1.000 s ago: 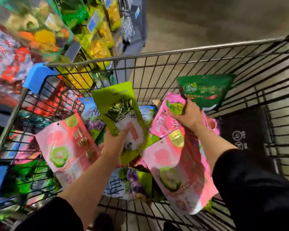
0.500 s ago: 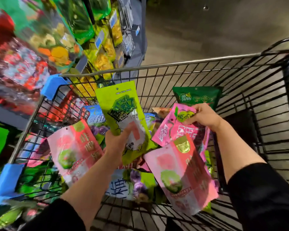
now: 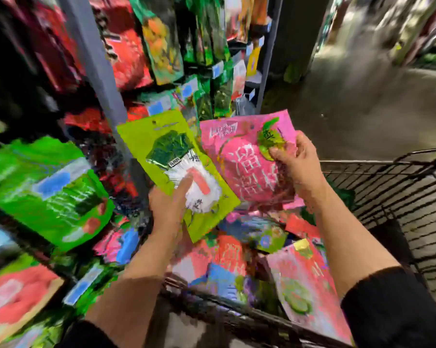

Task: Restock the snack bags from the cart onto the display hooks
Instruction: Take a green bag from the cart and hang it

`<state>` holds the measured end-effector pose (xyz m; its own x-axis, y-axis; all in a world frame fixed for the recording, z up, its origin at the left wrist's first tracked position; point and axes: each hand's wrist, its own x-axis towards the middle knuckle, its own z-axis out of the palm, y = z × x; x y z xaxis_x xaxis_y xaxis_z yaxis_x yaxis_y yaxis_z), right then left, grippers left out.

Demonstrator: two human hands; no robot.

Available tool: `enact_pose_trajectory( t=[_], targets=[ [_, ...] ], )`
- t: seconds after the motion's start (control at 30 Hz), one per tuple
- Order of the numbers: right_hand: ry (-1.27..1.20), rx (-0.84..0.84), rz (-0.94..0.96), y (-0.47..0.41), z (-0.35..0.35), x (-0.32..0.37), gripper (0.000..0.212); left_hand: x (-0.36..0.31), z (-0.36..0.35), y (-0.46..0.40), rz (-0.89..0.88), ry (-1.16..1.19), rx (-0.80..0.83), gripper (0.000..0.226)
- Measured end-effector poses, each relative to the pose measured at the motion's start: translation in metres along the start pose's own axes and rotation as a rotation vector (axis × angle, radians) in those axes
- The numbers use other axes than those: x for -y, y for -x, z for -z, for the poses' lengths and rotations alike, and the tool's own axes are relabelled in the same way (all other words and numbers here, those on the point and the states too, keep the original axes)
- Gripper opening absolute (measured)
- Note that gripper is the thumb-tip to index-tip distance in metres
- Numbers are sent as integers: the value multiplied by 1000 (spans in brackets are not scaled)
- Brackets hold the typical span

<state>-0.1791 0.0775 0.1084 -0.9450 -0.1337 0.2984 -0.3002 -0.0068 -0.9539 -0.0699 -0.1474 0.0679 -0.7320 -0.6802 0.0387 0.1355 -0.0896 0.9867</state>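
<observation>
We see two hands held up over a wire cart. The left hand holds a lime green bag by its lower part. Its thumb lies flat on the white patch on the front, and the other fingers are behind the bag where we cannot see them. The bag leans to the left, with its top edge near a grey post of the display.

The right hand has its grip closed round a pink bag on its right side. The thumb presses on the front, close to a green fruit picture. The pink bag is just beside the green one, and their edges look like they touch in the middle.

Under the hands, the cart holds a pile of more bags, pink, red, blue and green. One pale pink bag leans against the near right side of the cart.

On the left hang many snack bags on the display. A big green bag hangs closest to us. The picture is very blurry there, so we cannot see the hooks
</observation>
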Motion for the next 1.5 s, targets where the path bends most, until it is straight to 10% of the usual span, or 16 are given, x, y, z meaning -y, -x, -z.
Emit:
enact_pose_trajectory(
  t=[0.3,0.93,1.17,1.5],
  targets=[
    [-25,37,299,43,-140,135,55,-134,120,29,-327,11,-40,46],
    [-408,83,546,98,-342,310,27,-274,309,80,-841,-76,-439,35],
    [-564,179,451,67,-397,389,36,-335,326,68,-964,-166,-545,15],
    [-731,283,194,22,-442,458,33,-379,331,44,-1028,-217,-581,51]
  ],
)
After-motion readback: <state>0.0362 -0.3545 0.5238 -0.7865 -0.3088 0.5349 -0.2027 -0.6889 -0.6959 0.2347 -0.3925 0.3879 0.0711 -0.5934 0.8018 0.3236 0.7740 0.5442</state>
